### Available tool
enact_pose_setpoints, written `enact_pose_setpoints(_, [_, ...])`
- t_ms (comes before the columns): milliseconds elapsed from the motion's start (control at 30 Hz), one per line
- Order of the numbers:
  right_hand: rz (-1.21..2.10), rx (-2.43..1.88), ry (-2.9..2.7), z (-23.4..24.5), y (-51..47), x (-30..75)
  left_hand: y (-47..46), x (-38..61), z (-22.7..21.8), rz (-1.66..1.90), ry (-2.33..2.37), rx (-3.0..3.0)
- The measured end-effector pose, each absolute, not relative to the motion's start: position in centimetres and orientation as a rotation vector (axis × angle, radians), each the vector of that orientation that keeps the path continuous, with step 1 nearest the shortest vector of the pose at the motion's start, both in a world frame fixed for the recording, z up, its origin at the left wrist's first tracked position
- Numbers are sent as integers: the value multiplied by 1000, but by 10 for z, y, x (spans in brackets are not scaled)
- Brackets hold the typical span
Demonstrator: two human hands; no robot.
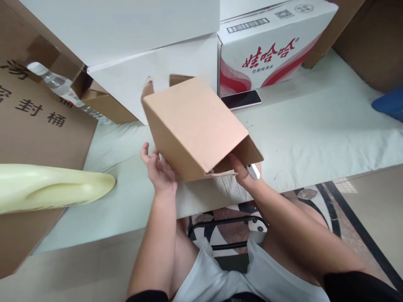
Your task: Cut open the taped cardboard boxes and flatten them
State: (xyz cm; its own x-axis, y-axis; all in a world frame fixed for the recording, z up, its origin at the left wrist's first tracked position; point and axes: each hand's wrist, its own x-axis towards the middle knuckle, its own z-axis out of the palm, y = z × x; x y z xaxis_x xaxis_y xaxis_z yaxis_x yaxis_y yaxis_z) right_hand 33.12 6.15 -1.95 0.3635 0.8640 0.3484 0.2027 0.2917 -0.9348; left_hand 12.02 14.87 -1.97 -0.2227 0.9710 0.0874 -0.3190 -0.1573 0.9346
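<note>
White cloth of the person's shorts lies nearest, and both bare forearms reach up from it. The left hand (159,167) is opened out, palm turned up and fingers spread, laid against the lower left face of the one small cardboard box (195,126). The right hand (244,172) is closed on the box's near flap, thumb on the inner side, with one small white object (252,171) at its fingers; what it is cannot be told.

The box is held tilted over the near edge of the pale surface (315,138). Its long axis runs from far left down to near right, with the open end toward the right hand.

Beyond lie one dark phone (241,99), one red-printed carton (267,46), two stacked plain white cartons (141,25), and one water bottle (59,86).
</note>
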Motion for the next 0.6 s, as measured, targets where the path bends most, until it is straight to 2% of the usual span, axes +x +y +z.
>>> enact_pose_setpoints(200, [507,-1360,-1093,-17,61,328,134,123,-35,1432,1306,1568])
enact_pose_setpoints(367, [443,-1374,-1151,-12,58,326,121,133,-38,1399,1058,1961])
enact_pose_setpoints(600, [263,-1471,-1212,-17,57,323,120,139,-47,1453,1194,2105])
